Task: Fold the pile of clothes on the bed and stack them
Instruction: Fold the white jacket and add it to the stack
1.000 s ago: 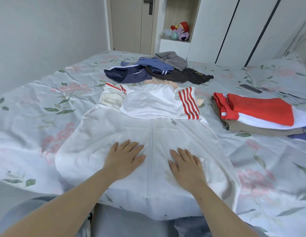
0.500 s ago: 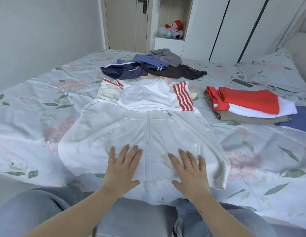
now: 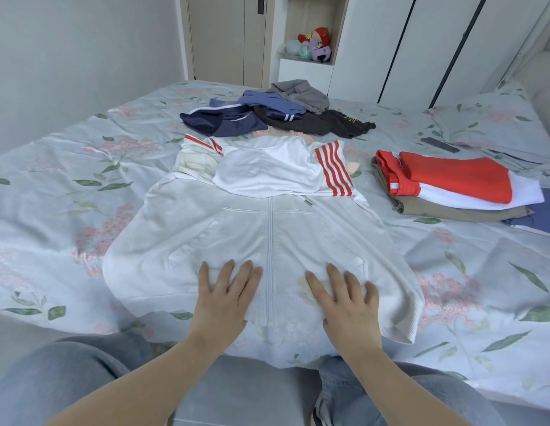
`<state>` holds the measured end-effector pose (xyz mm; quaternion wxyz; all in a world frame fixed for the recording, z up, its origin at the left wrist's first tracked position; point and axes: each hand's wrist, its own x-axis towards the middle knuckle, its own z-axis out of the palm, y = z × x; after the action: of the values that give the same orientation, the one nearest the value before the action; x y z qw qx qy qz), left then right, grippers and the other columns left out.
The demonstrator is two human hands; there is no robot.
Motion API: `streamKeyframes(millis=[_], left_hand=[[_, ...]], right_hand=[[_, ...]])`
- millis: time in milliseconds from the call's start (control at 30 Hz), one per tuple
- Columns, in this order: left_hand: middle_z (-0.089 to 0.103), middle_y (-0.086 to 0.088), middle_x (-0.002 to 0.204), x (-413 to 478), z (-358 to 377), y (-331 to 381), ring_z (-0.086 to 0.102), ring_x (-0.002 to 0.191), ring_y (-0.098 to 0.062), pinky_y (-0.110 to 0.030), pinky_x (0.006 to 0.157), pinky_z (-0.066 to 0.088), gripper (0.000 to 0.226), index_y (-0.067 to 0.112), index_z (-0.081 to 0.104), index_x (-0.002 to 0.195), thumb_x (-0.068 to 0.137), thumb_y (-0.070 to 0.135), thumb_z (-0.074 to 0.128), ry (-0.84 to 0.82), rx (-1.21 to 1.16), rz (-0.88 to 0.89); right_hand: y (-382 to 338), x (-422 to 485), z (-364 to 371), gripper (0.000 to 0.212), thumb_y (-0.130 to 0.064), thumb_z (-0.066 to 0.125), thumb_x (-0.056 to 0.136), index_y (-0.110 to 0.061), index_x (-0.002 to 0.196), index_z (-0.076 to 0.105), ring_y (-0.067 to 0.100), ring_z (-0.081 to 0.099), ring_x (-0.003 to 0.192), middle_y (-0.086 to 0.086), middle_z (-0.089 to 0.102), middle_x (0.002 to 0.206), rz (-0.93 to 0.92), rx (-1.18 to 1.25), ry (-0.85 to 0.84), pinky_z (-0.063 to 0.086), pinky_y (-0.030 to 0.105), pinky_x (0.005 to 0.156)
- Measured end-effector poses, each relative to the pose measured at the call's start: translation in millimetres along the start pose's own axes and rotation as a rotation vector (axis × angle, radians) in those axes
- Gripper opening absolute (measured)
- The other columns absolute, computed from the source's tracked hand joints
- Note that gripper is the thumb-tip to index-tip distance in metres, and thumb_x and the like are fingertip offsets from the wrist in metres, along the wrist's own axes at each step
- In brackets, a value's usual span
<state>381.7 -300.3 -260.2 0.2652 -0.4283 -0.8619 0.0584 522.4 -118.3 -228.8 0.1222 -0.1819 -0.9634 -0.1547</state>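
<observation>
A white zip jacket (image 3: 267, 235) with red-striped sleeves lies spread front-up on the floral bed (image 3: 52, 186), its hood folded down over the chest. My left hand (image 3: 224, 298) rests flat on the hem left of the zip. My right hand (image 3: 344, 299) lies flat on the hem right of the zip. Both have straight, spread fingers. Behind the jacket sits an unfolded pile of dark blue, grey and black clothes (image 3: 276, 113). To the right stands a folded stack (image 3: 452, 186) with an orange garment on top, white and khaki beneath.
A dark remote (image 3: 440, 145) lies by the pillow (image 3: 489, 118) at the far right. A folded blue item (image 3: 544, 215) pokes out beside the stack. Wardrobe doors and a shelf with plush toys (image 3: 313, 44) stand beyond the bed. My knees are at the bed's near edge.
Both hands have slid down the jacket toward its hem, staying flat either side of the zip. The camera has pulled back and my knees have come into sight.
</observation>
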Motion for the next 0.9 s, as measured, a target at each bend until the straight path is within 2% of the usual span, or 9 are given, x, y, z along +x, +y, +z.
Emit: streamKeyframes(millis=[100, 200, 333, 467, 567, 667, 733, 833, 900], left_hand=[[0.056, -0.005, 0.132, 0.6, 3.0, 2.8, 0.057, 0.112, -0.035, -0.068, 0.09, 0.041, 0.114, 0.015, 0.037, 0.134, 0.035, 0.031, 0.089, -0.006, 0.024, -0.018], [0.042, -0.004, 0.133, 5.1, 9.4, -3.0, 0.045, 0.111, -0.033, -0.064, 0.087, 0.045, 0.095, 0.018, 0.037, 0.133, 0.047, 0.014, 0.076, 0.094, 0.046, 0.003], [0.042, -0.003, 0.125, 10.9, 19.7, -9.0, 0.044, 0.1, -0.029, -0.054, 0.081, 0.049, 0.075, 0.021, 0.042, 0.129, 0.057, 0.011, 0.061, 0.218, 0.047, 0.067], [0.042, -0.004, 0.124, 11.7, 12.1, -15.4, 0.047, 0.097, -0.028, -0.05, 0.079, 0.052, 0.076, 0.021, 0.041, 0.129, 0.056, 0.013, 0.063, 0.218, 0.049, 0.104], [0.053, -0.005, 0.123, 9.8, -2.1, -21.7, 0.063, 0.088, -0.027, -0.046, 0.077, 0.054, 0.07, 0.018, 0.041, 0.129, 0.061, 0.011, 0.057, 0.177, 0.005, 0.158], [0.067, -0.006, 0.116, 8.6, -20.4, -32.9, 0.068, 0.087, -0.025, -0.04, 0.074, 0.056, 0.082, 0.014, 0.042, 0.128, 0.051, 0.007, 0.07, 0.065, -0.052, 0.226], [0.065, -0.006, 0.119, 14.2, -38.0, -44.3, 0.068, 0.093, -0.022, -0.032, 0.073, 0.057, 0.095, 0.012, 0.046, 0.129, 0.04, 0.006, 0.081, -0.077, -0.098, 0.271], [0.041, -0.004, 0.141, 30.6, -54.7, -69.6, 0.057, 0.108, -0.024, -0.033, 0.08, 0.05, 0.074, 0.017, 0.028, 0.146, 0.079, -0.002, 0.053, -0.318, -0.198, 0.319], [0.043, -0.002, 0.133, 46.2, -67.3, -86.3, 0.057, 0.1, -0.026, -0.034, 0.075, 0.047, 0.067, 0.021, 0.031, 0.142, 0.081, -0.004, 0.047, -0.411, -0.247, 0.236]], right_hand=[[-4.0, -4.6, 5.7, 0.112, -0.013, 0.088, 0.038, -0.028, 0.135, 0.033, 0.035, 0.063, 0.105, 0.011, 0.06, 0.13, -0.014, -0.064, 0.014, 0.046, 0.064, 0.084], [-2.5, -1.4, 11.5, 0.114, -0.008, 0.086, 0.038, -0.029, 0.135, 0.031, 0.034, 0.063, 0.105, 0.011, 0.052, 0.136, -0.02, -0.099, 0.057, 0.047, 0.064, 0.083], [0.9, 3.7, 22.7, 0.113, -0.006, 0.083, 0.038, -0.029, 0.136, 0.031, 0.034, 0.063, 0.101, 0.01, 0.037, 0.134, -0.042, -0.098, 0.124, 0.048, 0.059, 0.079], [5.9, 7.5, 26.6, 0.109, -0.005, 0.08, 0.037, -0.03, 0.133, 0.036, 0.033, 0.064, 0.093, 0.01, 0.057, 0.127, -0.078, -0.097, 0.175, 0.05, 0.052, 0.072], [12.7, 7.3, 18.9, 0.107, -0.003, 0.079, 0.033, -0.028, 0.13, 0.039, 0.032, 0.066, 0.087, 0.008, 0.066, 0.118, -0.113, -0.044, 0.199, 0.052, 0.045, 0.068], [24.9, 6.5, 8.0, 0.089, 0.004, 0.071, 0.038, -0.019, 0.121, 0.048, 0.031, 0.068, 0.079, 0.01, 0.068, 0.11, -0.187, 0.071, 0.296, 0.054, 0.04, 0.06], [34.3, 5.6, -4.0, 0.061, 0.001, 0.054, 0.051, -0.014, 0.11, 0.06, 0.029, 0.068, 0.072, 0.01, 0.07, 0.102, -0.259, 0.133, 0.37, 0.054, 0.033, 0.054], [47.3, 11.3, -26.9, 0.052, -0.003, 0.03, 0.06, -0.009, 0.088, 0.073, 0.024, 0.065, 0.06, 0.005, 0.071, 0.087, -0.291, 0.145, 0.424, 0.051, 0.027, 0.048], [52.5, 18.2, -43.8, 0.046, -0.001, 0.031, 0.057, -0.008, 0.077, 0.072, 0.024, 0.06, 0.053, 0.004, 0.067, 0.071, -0.237, 0.108, 0.457, 0.049, 0.027, 0.045]])
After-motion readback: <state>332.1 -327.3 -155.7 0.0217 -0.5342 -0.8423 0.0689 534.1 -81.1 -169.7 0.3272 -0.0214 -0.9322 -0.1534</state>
